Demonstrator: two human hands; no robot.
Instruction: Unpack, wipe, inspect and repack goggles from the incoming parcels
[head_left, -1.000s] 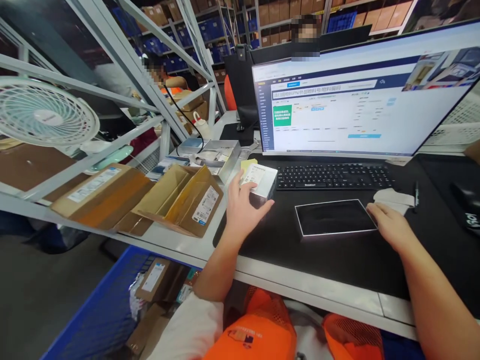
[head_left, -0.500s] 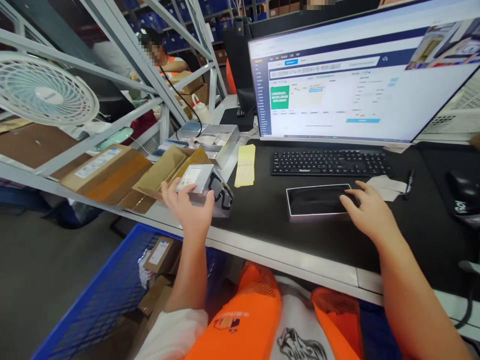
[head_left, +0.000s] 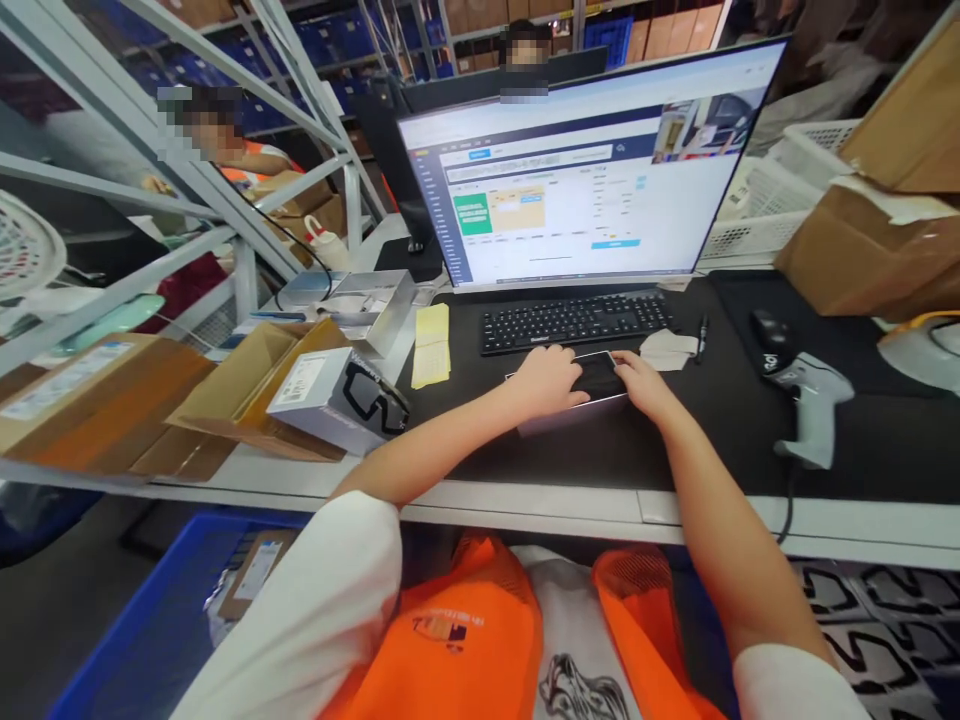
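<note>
A shallow, light-edged box with a black inside (head_left: 600, 376) lies on the black desk mat in front of the keyboard. My left hand (head_left: 546, 382) covers its left part, fingers bent over the rim and the black inside. At the right end, my right hand (head_left: 643, 384) grips the box between thumb and fingers. To the left, a silver-grey box with a black curved mark (head_left: 341, 395) leans on an open brown carton (head_left: 225, 395), with no hand on it.
A monitor (head_left: 555, 215) stands behind the keyboard (head_left: 574, 322). Yellow sticky notes (head_left: 431, 345) lie to the left. White paper (head_left: 667, 350), a pen (head_left: 702, 338), a mouse (head_left: 772, 330) and a barcode scanner (head_left: 816, 405) are on the right. Below the desk is a blue crate (head_left: 142, 625).
My left hand has left the silver-grey box and moved right onto the shallow box. My right hand keeps to its right end. The view has turned to the right.
</note>
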